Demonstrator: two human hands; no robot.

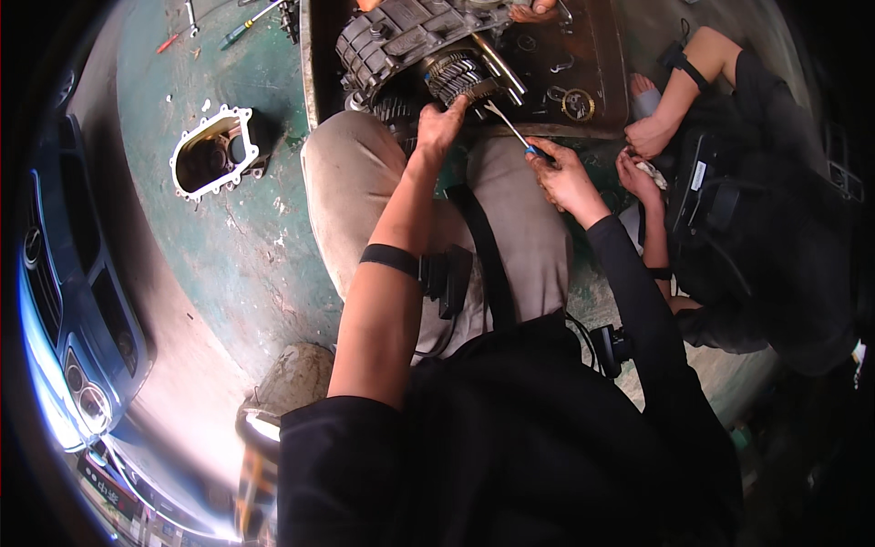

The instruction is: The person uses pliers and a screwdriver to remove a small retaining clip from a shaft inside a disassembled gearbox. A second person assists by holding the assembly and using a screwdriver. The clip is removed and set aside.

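Observation:
My left hand [441, 124] grips the lower edge of a gear stack [453, 77] that sticks out of a grey metal gearbox housing [383, 41]. In my right hand [567, 180] is a screwdriver [516, 131] with a blue handle. Its long metal shaft slants up and left, with the tip close to the gears near my left fingers; I cannot tell whether it touches them. Beside the gears, bright metal rods [499, 68] project from the housing. More gears [394, 111] show lower left, partly behind my knee.
The housing lies in a dark metal tray [602, 129] with a brass-coloured ring [577, 105] and small parts. An open cover [182, 182] sits on the green floor at left, near scattered tools [246, 27]. A co-worker [766, 210] crouches at right; another hand [536, 9] reaches in above.

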